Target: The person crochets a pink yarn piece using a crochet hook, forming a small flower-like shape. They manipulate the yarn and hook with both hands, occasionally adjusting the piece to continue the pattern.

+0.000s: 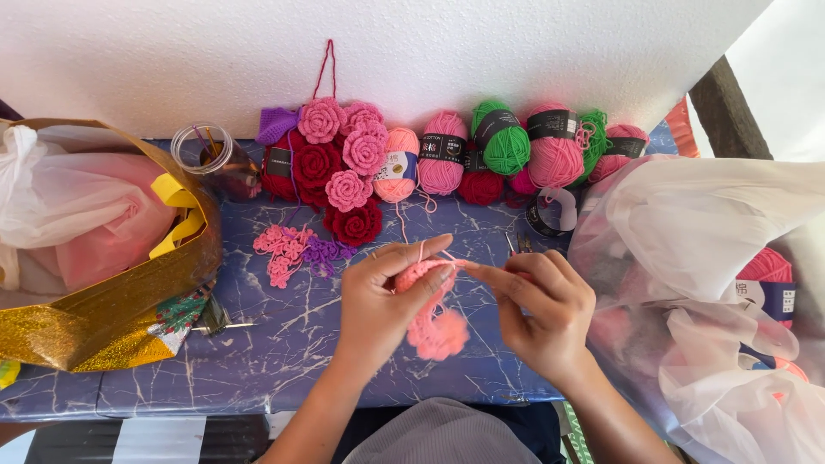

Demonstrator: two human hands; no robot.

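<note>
- Left hand [384,296] gripped the upper part of a pink crochet piece [434,322], thumb and fingers pinched around it; the piece's ruffled lower end hung below the hand, above the table.
- Right hand [540,302] was closed, index finger and thumb pinched at the piece's top edge. A hook was not discernible there.
- A pink strand [402,225] ran from the work up to the peach yarn ball [397,165].
- Both hands were over the blue marbled table [284,344], near its front edge.
- Just beyond the left hand: small pink and purple crochet motifs [292,249], lying flat.
- At the wall: crocheted roses [344,163] in pink and red, then a row of yarn balls, pink [443,153] and green [501,137].
- Far left: glass jar [206,153], gold bag [112,318].
- Right: translucent plastic bag [687,258] holding more yarn.
</note>
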